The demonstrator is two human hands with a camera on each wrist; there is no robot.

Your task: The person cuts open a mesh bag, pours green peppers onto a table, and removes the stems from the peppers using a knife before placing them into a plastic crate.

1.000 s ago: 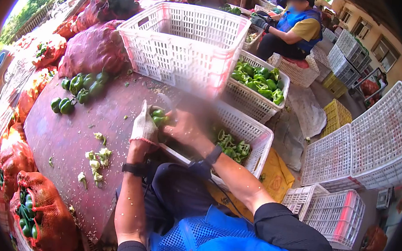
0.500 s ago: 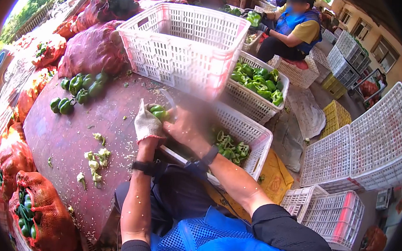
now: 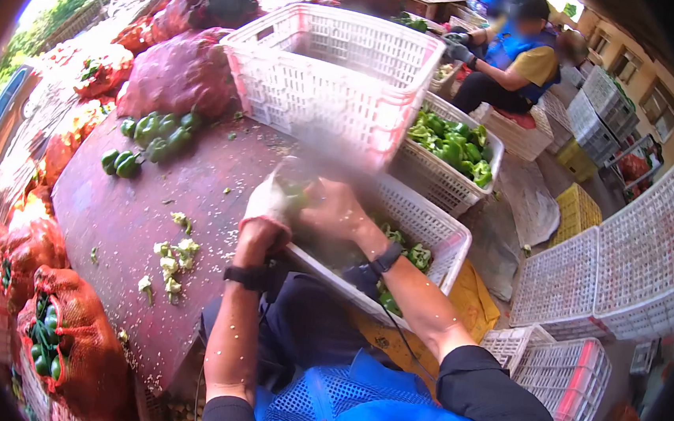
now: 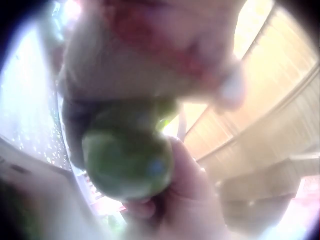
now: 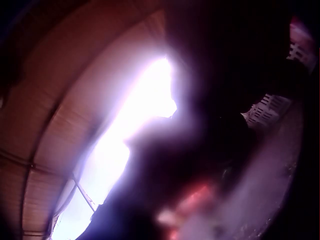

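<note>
Left wrist view: the gloved left hand (image 4: 140, 60) curls round a green pepper (image 4: 127, 157). The right hand (image 3: 335, 209) touches the pepper's right side; its hold cannot be told.

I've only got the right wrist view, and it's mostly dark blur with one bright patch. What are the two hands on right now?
Observer: The left hand, gloved in pale fabric, grips a green pepper. The left wrist view shows it close up.
Operator: And the right hand?
Observer: The right hand is bare and touches that same pepper from the other side, above the edge of a white crate. Its grip is too blurred to tell.
</note>
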